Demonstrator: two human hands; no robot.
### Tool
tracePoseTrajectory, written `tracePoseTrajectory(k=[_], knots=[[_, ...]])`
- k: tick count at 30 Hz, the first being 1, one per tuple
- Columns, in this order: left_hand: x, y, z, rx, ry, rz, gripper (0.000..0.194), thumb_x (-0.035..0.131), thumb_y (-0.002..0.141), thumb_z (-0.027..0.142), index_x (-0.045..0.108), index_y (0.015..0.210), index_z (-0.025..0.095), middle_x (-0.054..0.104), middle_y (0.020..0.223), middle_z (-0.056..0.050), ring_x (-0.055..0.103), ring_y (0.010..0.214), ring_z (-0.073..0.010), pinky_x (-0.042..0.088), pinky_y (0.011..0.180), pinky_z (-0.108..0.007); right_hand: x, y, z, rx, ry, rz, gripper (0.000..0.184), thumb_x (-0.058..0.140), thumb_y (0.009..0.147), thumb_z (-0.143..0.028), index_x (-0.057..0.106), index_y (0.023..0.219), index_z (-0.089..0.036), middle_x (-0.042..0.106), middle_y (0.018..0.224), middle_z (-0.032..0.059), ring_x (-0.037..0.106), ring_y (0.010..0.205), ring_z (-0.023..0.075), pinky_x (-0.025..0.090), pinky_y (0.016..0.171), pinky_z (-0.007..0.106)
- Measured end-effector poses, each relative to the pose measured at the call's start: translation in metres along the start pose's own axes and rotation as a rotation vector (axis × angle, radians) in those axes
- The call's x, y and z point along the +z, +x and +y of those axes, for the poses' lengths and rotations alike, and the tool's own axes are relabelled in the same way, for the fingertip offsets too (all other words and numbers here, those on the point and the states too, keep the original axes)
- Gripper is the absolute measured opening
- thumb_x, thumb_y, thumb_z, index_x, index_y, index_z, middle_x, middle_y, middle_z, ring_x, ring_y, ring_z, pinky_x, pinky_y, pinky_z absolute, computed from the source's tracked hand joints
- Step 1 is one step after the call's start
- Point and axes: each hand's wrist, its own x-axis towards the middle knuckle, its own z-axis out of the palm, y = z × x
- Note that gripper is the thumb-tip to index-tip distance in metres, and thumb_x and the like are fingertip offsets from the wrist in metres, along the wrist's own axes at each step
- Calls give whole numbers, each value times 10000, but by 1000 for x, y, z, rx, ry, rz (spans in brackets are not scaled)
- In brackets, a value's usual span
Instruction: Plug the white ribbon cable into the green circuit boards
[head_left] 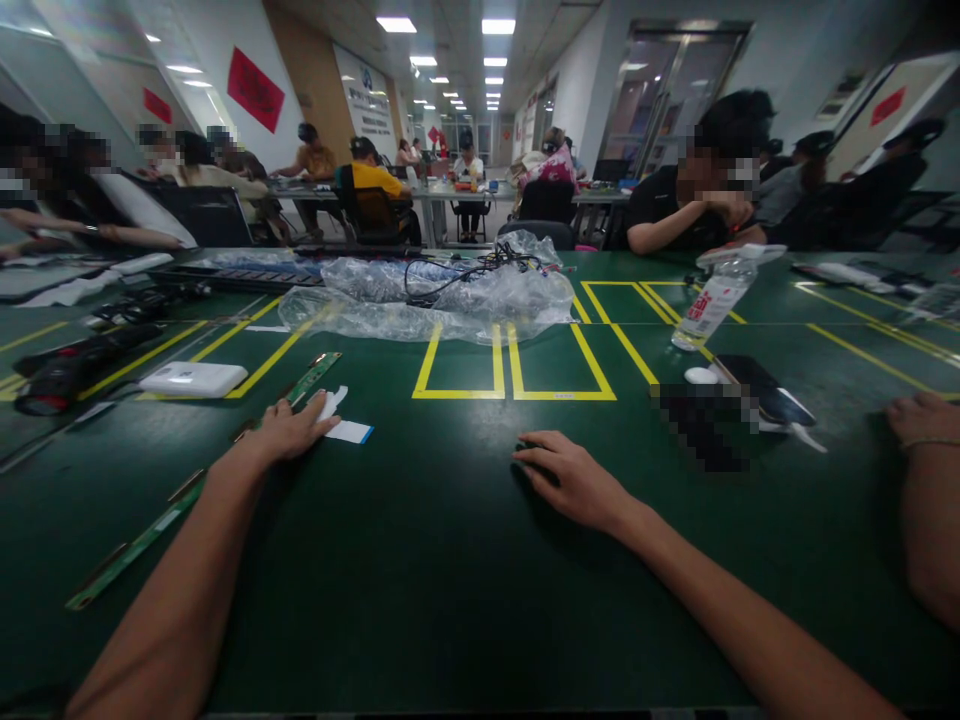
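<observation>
My left hand (289, 432) rests low on the table at the left. Its thumb and fingers close on a white flat ribbon cable (349, 432) with a blue end, and part of the cable is hidden beneath them. Under and beside that hand runs a long, narrow green circuit board (142, 540), set diagonally; my forearm and hand cover its middle. My right hand (574, 480) lies on the bare tabletop right of centre, fingers spread and holding nothing.
Clear plastic wrap (442, 290) with black cables lies across the far middle. A white box (193, 378) and a black device (64, 375) are at left. A bottle (716, 300) and a phone (765, 388) stand right. Another person's arm (934, 480) rests at the right edge.
</observation>
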Motion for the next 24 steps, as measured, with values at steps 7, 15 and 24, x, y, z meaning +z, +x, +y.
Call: tracePoseTrajectory(k=[7, 15, 24], knots=[[-14, -22, 18, -80, -9, -22, 786, 288, 957, 701, 251, 1605, 258, 151, 1639, -246, 146, 1458, -563, 259, 1003, -807, -2, -1, -1, 4, 9, 3, 311, 533, 984, -234, 668, 1264, -221, 582, 1392, 123, 533, 1291, 268, 479, 1056, 494], [7, -95, 162, 655, 58, 186, 532, 338, 1034, 301, 377, 1538, 134, 297, 1613, -183, 291, 1481, -370, 329, 1149, -569, -3, 1, 2, 18, -13, 48, 294, 550, 971, -226, 679, 1235, -208, 603, 1364, 129, 536, 1283, 269, 467, 1062, 492], [4, -136, 199, 1119, -59, 171, 585, 408, 991, 158, 324, 1554, 290, 262, 1647, -60, 256, 1512, -246, 256, 1216, -514, -3, 2, 5, 46, -21, 128, 256, 538, 971, -202, 697, 1172, -198, 629, 1318, 135, 559, 1249, 268, 473, 1051, 499]])
